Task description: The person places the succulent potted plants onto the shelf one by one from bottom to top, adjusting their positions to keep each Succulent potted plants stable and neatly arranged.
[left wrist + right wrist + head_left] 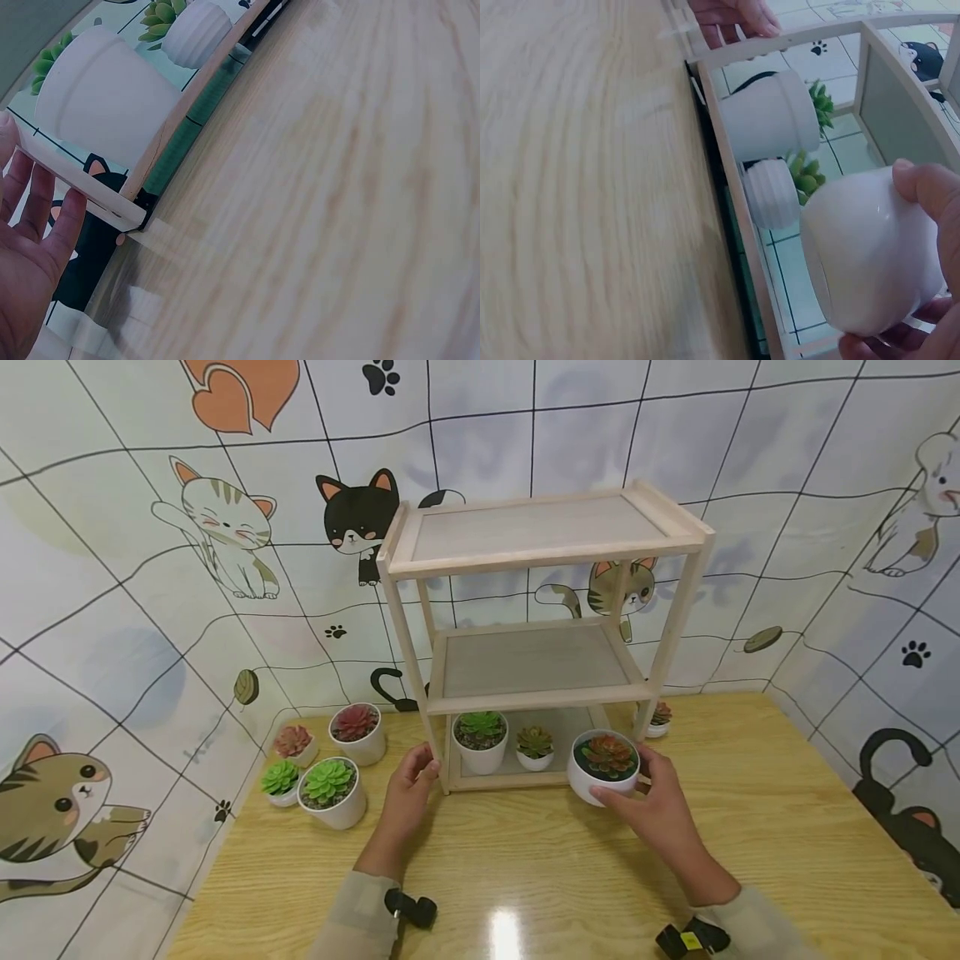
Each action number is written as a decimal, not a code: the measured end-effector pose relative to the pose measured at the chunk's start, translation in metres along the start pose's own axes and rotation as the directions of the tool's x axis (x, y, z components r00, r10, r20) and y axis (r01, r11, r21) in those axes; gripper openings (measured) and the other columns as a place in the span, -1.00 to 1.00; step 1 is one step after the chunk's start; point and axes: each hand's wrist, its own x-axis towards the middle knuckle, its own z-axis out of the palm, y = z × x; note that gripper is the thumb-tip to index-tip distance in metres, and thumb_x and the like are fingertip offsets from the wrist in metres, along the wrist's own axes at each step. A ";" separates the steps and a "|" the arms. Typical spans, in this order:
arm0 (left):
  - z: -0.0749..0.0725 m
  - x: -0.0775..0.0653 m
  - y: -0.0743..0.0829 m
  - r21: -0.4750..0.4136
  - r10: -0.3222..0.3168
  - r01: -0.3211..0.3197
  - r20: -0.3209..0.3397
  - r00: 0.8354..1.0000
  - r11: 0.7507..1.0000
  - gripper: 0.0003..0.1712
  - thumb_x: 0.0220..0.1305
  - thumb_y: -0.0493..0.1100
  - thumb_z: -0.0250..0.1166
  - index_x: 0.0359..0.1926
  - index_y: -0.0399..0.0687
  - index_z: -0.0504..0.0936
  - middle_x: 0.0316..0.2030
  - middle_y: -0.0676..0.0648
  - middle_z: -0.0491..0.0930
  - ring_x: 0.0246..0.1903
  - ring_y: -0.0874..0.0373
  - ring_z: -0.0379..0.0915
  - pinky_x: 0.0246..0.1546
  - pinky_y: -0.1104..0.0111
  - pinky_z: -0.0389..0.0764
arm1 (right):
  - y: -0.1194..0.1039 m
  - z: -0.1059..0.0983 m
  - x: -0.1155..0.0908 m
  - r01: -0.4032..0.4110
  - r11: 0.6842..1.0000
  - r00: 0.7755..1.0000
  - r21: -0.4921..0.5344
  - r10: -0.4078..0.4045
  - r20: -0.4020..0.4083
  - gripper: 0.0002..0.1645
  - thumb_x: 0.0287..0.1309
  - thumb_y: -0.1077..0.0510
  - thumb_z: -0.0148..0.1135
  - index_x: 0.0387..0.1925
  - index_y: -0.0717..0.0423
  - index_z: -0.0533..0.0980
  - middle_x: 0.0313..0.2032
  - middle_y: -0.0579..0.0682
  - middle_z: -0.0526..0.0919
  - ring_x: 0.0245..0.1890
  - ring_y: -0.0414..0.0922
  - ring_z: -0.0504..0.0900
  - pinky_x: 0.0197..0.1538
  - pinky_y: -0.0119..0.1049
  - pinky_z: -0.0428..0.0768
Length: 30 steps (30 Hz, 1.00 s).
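Observation:
My right hand holds a round white pot with a reddish-orange succulent, thumb at the front and fingers around the far side. It hangs tilted at the right front of the bottom tier of a small wooden shelf. At the shelf's left front post, my left hand grips the wood low down, fingers against it in the left wrist view. On the bottom tier stand a larger white pot with a green succulent and, beside it, a small ribbed white pot with a green plant.
Left of the shelf, several potted succulents stand on the wooden table, among them a dark red one and a bright green one. Another small pot sits behind the right post. A cat-patterned wall covering rises behind.

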 end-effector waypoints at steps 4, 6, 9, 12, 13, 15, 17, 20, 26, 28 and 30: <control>-0.001 0.001 -0.002 0.005 -0.001 0.001 -0.003 1.000 1.000 -0.60 0.57 -0.12 0.17 0.31 -0.13 0.52 0.21 -0.25 0.61 0.33 -0.09 0.46 0.35 -0.03 0.49 | -0.001 0.010 0.000 0.006 1.000 0.999 -0.017 -0.006 -0.032 0.13 0.13 -0.02 0.58 0.54 0.28 0.15 0.37 0.27 0.30 0.31 0.09 0.34 0.19 -0.14 0.45; -0.001 0.002 -0.003 0.005 -0.004 0.004 -0.004 1.000 1.000 -0.61 0.57 -0.12 0.17 0.31 -0.13 0.52 0.21 -0.25 0.61 0.33 -0.09 0.46 0.35 -0.03 0.49 | -0.001 0.014 0.000 0.002 1.000 0.999 -0.026 -0.004 -0.051 0.12 0.11 0.00 0.60 0.52 0.30 0.17 0.34 0.27 0.32 0.28 0.08 0.35 0.18 -0.18 0.44; 0.000 0.002 -0.004 0.005 -0.013 0.013 -0.008 1.000 1.000 -0.60 0.57 -0.14 0.17 0.32 -0.14 0.51 0.21 -0.26 0.61 0.33 -0.09 0.46 0.36 -0.03 0.49 | 0.000 0.019 0.001 -0.023 0.999 0.997 -0.037 0.020 -0.069 0.14 0.09 0.01 0.61 0.52 0.32 0.17 0.30 0.29 0.31 0.26 0.09 0.37 0.14 -0.36 0.42; 0.001 0.002 -0.003 -0.004 -0.019 0.019 -0.009 1.000 1.000 -0.60 0.57 -0.17 0.16 0.33 -0.16 0.49 0.22 -0.29 0.59 0.35 -0.12 0.45 0.37 -0.05 0.47 | 0.003 0.021 0.001 -0.055 0.997 0.996 -0.060 0.051 -0.067 0.19 0.11 -0.04 0.60 0.54 0.33 0.12 0.32 0.30 0.26 0.27 0.10 0.37 0.13 -0.45 0.42; 0.001 0.002 -0.003 -0.009 -0.019 0.019 -0.009 1.000 1.000 -0.60 0.57 -0.18 0.17 0.33 -0.16 0.49 0.23 -0.30 0.59 0.35 -0.12 0.44 0.38 -0.05 0.46 | 0.004 0.022 0.000 -0.061 0.996 0.996 -0.065 0.056 -0.065 0.21 0.11 -0.04 0.60 0.55 0.34 0.11 0.32 0.31 0.25 0.27 0.11 0.37 0.15 -0.41 0.44; 0.001 0.002 -0.002 -0.012 -0.018 0.017 -0.007 1.000 1.000 -0.59 0.57 -0.18 0.17 0.34 -0.16 0.49 0.24 -0.30 0.58 0.36 -0.13 0.43 0.38 -0.06 0.45 | 0.007 0.022 0.001 -0.068 0.995 0.996 -0.076 0.063 -0.063 0.22 0.11 -0.06 0.59 0.55 0.34 0.09 0.32 0.32 0.23 0.27 0.12 0.37 0.20 -0.27 0.50; 0.001 0.002 -0.002 -0.009 -0.014 0.014 -0.003 1.000 1.000 -0.59 0.57 -0.17 0.17 0.34 -0.15 0.49 0.24 -0.30 0.59 0.36 -0.13 0.44 0.38 -0.06 0.46 | 0.008 0.023 0.001 -0.070 0.994 0.996 -0.079 0.065 -0.065 0.22 0.12 -0.06 0.59 0.55 0.35 0.09 0.32 0.32 0.23 0.27 0.12 0.37 0.24 -0.09 0.52; 0.000 0.002 -0.003 0.001 -0.010 0.010 0.000 1.000 1.000 -0.59 0.57 -0.14 0.17 0.33 -0.13 0.50 0.23 -0.27 0.60 0.35 -0.11 0.45 0.36 -0.06 0.48 | 0.010 0.025 0.001 -0.065 0.996 0.995 -0.068 0.060 -0.074 0.21 0.11 -0.03 0.60 0.55 0.36 0.09 0.31 0.33 0.24 0.27 0.13 0.37 0.26 0.10 0.52; -0.001 0.002 -0.003 0.015 -0.005 0.005 0.002 1.000 1.000 -0.60 0.58 -0.09 0.17 0.32 -0.10 0.52 0.21 -0.24 0.61 0.34 -0.10 0.46 0.36 -0.05 0.49 | 0.009 0.031 0.000 -0.076 0.996 0.991 -0.046 0.070 -0.117 0.16 0.05 -0.01 0.64 0.47 0.34 0.16 0.28 0.31 0.26 0.21 0.10 0.38 0.19 0.00 0.55; -0.001 0.001 -0.003 0.019 -0.002 0.001 0.005 1.000 1.000 -0.60 0.58 -0.09 0.16 0.33 -0.09 0.51 0.21 -0.24 0.61 0.33 -0.10 0.46 0.35 -0.03 0.50 | 0.009 0.032 0.000 -0.076 0.996 0.987 -0.041 0.070 -0.144 0.12 0.03 0.01 0.65 0.42 0.34 0.19 0.26 0.29 0.26 0.17 0.08 0.39 0.14 -0.14 0.56; -0.001 0.001 -0.002 0.018 0.001 -0.001 0.007 1.000 1.000 -0.59 0.58 -0.10 0.16 0.33 -0.11 0.51 0.21 -0.24 0.61 0.33 -0.10 0.46 0.35 -0.02 0.50 | 0.009 0.034 0.002 -0.075 0.997 0.983 -0.035 0.068 -0.169 0.08 0.01 0.04 0.66 0.38 0.34 0.22 0.25 0.28 0.25 0.14 0.05 0.40 0.08 -0.33 0.52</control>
